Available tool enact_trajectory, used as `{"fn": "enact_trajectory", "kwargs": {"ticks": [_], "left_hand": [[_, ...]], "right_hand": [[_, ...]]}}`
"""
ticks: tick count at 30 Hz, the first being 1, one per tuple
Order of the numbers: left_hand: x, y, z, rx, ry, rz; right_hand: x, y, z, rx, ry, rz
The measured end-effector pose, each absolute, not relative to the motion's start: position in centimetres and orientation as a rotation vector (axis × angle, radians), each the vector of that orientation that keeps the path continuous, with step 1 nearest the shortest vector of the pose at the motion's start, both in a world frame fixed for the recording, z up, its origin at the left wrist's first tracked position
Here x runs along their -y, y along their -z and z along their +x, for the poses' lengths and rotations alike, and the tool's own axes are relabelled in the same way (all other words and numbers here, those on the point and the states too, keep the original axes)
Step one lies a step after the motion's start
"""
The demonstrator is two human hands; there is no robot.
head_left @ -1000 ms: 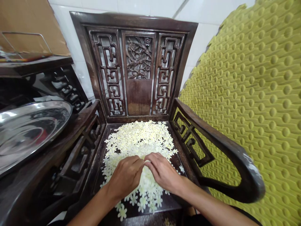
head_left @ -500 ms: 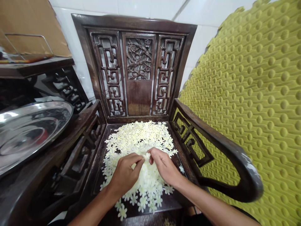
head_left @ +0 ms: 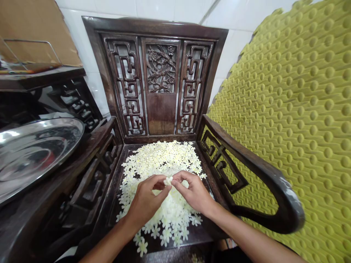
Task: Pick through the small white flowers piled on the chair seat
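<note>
Both my left hand [head_left: 146,199] and my right hand [head_left: 192,193] hover over a heap of small white, five-petalled flowers [head_left: 161,157] on a dark wooden chair seat [head_left: 115,193]. Their fingertips meet at a tiny white flower cluster [head_left: 168,180], pinched between them just above the heap. The cluster's exact shape is partly hidden by my fingers. Loose flowers spread towards the seat's front, and the pile is paler and denser beneath my hands.
A carved dark wooden chair back [head_left: 161,84] rises behind the seat, with an armrest [head_left: 260,168] on each side. A steel tray [head_left: 35,153] lies at left, and a yellow-green dimpled mat [head_left: 296,109] leans at right. White tiles stand behind.
My hands have raised the small white cluster off the heap, and it now shows clearly between my fingertips. My fingers have drawn tighter around it.
</note>
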State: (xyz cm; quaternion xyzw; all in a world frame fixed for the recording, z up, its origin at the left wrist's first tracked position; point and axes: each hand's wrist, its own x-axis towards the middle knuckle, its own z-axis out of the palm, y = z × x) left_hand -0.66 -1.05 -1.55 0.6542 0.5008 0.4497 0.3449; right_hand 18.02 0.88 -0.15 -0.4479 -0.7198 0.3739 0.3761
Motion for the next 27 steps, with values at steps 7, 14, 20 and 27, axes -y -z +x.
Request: {"fn": "enact_trajectory", "kwargs": {"ticks": [7,14,20,27], "left_hand": [[1.1,1.5,-0.9,-1.274,-1.158,1.629],[1.5,1.4,-1.0,-1.255,-1.27,1.965],[1.4,0.9,-0.9,-1.246,-1.238,1.801],[1.6,0.6,-0.7,-1.148,-1.294,1.897]], "right_hand": [[-1.1,0.0,17.6,1.581,-1.286,-1.064],[-0.9,0.8,16.7,1.235,-1.725,-1.008],[-0.6,0.4,17.0,1.443,-1.586,-0.967],[-1.0,0.2,17.2,1.443,-1.647,-0.943]]}}
